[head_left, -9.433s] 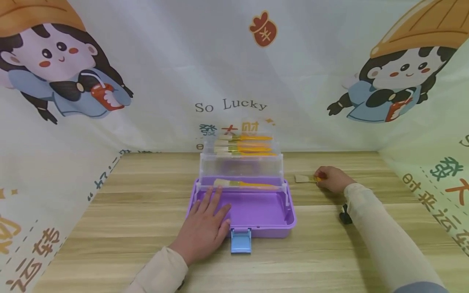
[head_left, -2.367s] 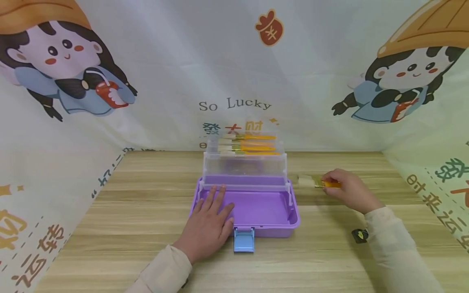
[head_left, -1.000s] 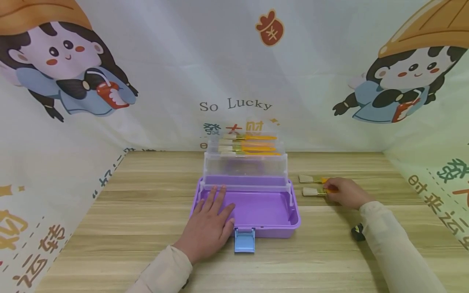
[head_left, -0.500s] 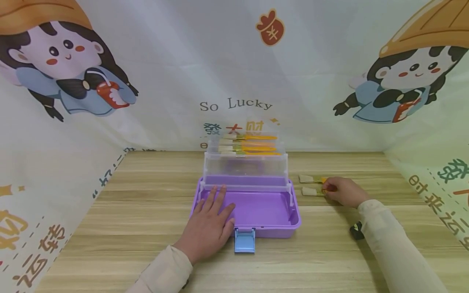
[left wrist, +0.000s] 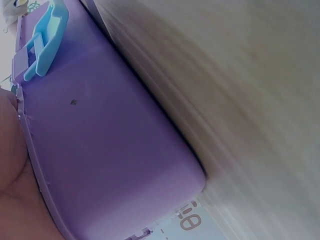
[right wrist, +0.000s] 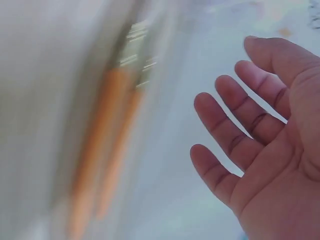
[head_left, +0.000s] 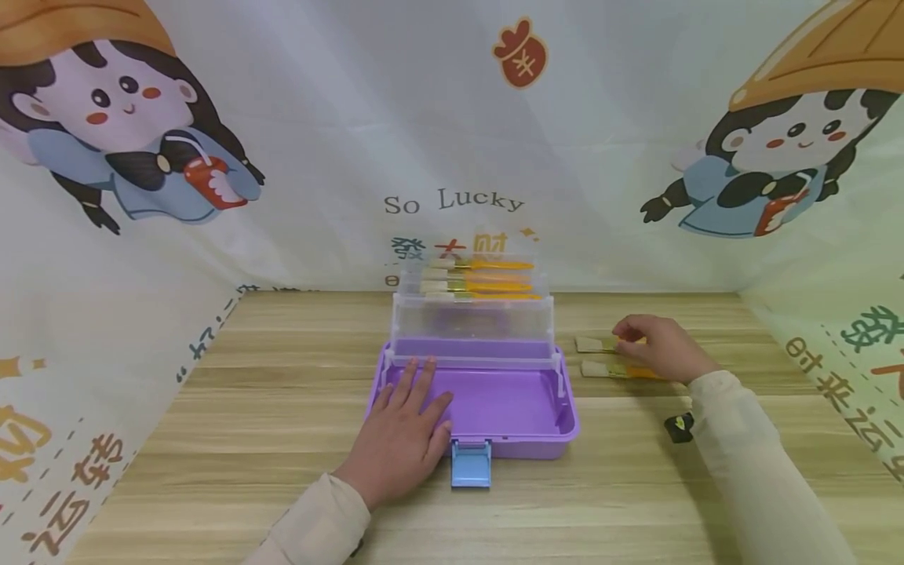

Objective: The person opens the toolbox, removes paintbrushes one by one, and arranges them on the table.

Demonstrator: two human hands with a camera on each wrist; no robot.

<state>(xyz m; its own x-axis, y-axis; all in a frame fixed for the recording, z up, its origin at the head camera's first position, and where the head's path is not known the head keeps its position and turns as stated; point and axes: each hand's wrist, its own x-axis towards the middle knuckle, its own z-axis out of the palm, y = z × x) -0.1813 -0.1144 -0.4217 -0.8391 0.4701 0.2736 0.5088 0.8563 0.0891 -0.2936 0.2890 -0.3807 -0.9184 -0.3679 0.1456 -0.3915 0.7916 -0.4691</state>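
My left hand (head_left: 399, 447) rests with spread fingers over the front left rim of an open purple box (head_left: 533, 449). The left wrist view shows part of that hand (left wrist: 14, 170) against the box wall (left wrist: 112, 135). To the right of the box, two flat paintbrushes lie side by side on the table: a near paintbrush (head_left: 596, 369) and a far paintbrush (head_left: 588, 344). Above their handles is my right hand (head_left: 662, 347), partly covering the far one. In the right wrist view its fingers (right wrist: 245, 112) are apart and relaxed, holding nothing; both orange handles (right wrist: 95, 135) look blurred there.
Clear plastic trays rise from the box; the upper tray (head_left: 417, 292) bears several orange-handled paintbrushes (head_left: 501, 286), and the lower tray (head_left: 469, 362) shows none. A blue latch (head_left: 471, 467) hangs at the front. Behind the wooden table (head_left: 282, 377) is a printed cloth (head_left: 339, 141).
A paintbrush from the lower tray was carried right and laid in front of the other one. My right hand has let go and lifted slightly away; my left hand stays put.
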